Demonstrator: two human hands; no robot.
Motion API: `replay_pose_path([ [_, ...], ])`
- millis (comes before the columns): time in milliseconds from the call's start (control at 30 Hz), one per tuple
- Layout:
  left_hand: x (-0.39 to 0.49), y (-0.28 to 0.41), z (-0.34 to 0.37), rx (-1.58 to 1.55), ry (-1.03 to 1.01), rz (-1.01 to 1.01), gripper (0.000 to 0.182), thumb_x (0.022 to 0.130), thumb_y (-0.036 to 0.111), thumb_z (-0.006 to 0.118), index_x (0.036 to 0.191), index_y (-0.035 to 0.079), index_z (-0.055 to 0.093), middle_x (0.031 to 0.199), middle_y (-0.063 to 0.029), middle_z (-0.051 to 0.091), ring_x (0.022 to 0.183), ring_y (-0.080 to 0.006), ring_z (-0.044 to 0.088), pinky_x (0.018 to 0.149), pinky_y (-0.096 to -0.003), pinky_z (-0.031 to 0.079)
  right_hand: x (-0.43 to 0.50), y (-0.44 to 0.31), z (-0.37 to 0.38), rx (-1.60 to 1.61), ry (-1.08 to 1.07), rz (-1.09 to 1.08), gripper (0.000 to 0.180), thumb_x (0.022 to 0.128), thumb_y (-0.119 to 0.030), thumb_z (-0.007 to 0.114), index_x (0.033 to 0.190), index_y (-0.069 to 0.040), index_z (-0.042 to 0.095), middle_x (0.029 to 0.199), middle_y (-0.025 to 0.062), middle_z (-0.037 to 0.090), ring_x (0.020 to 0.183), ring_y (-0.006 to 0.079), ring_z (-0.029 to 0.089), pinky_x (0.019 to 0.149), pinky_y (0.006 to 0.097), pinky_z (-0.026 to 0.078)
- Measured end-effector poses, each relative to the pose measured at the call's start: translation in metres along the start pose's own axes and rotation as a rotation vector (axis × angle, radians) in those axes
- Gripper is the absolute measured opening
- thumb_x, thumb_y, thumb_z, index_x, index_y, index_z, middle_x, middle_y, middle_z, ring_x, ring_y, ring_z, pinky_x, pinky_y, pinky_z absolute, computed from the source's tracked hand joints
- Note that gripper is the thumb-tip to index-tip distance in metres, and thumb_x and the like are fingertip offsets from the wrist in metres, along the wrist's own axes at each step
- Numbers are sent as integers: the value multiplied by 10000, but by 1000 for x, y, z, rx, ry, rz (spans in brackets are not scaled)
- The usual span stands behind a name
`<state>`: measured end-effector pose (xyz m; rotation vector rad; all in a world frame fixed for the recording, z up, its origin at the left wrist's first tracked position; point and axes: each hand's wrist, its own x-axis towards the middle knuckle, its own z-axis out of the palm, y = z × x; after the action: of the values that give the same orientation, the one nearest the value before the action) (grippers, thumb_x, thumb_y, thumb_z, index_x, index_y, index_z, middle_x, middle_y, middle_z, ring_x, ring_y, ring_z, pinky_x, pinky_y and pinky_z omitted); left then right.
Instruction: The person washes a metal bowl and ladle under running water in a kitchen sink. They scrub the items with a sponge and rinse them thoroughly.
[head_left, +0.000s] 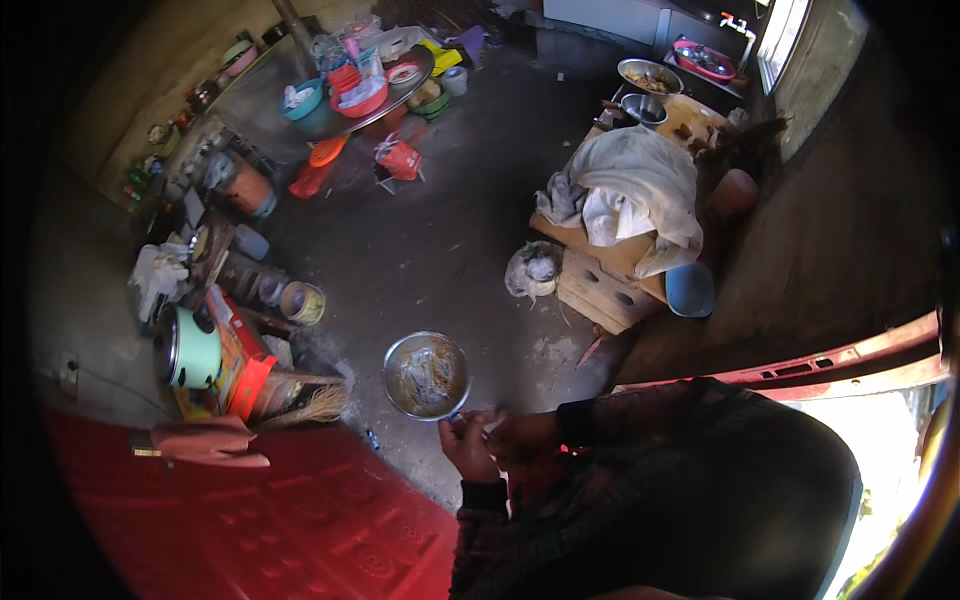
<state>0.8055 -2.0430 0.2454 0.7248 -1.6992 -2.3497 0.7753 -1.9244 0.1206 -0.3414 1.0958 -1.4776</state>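
Note:
A round metal pan with whitish and brown residue inside is held out over the dark floor. Its handle is in my left hand, whose fingers are curled around it just below the rim. Close against it, on the right, is my right hand, blurred. A small pale thing shows between the two hands, too unclear to name. Whether my right hand also grips the handle cannot be told. Dark sleeves with black cuffs cover both wrists.
A red door panel with a pink cloth stands lower left. Further left are a straw broom and a mint-green pot. At right is a wooden table with a cloth-covered heap and pans. A round table holds basins at the back.

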Motion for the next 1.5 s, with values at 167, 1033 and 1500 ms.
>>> replay_pose_path([
  [167, 90, 48, -18, 227, -99, -4, 160, 863, 47, 559, 1014, 17, 515, 868, -63, 656, 753, -134, 607, 644, -229, 431, 21, -67, -39, -609, 429, -408, 206, 907, -251, 600, 978, -61, 637, 854, 37, 647, 720, 158, 620, 629, 315, 506],
  [1033, 492, 109, 225, 184, -331, -327, 122, 899, 48, 611, 990, 76, 536, 852, -43, 615, 723, -150, 609, 672, -281, 523, 7, -408, -380, 204, 903, -535, 275, 972, -183, 551, 1217, -59, 544, 840, 35, 634, 573, 82, 537, 480, 250, 433],
  [1500, 789, 162, 420, 390, -902, -360, 211, 853, -12, 641, 1032, 38, 542, 863, -42, 621, 727, -130, 617, 677, -253, 537, -2, -493, -492, 606, 1681, -926, 137, 909, 12, 543, 1029, -12, 605, 828, 74, 650, 608, 118, 605, 543, 239, 499],
])
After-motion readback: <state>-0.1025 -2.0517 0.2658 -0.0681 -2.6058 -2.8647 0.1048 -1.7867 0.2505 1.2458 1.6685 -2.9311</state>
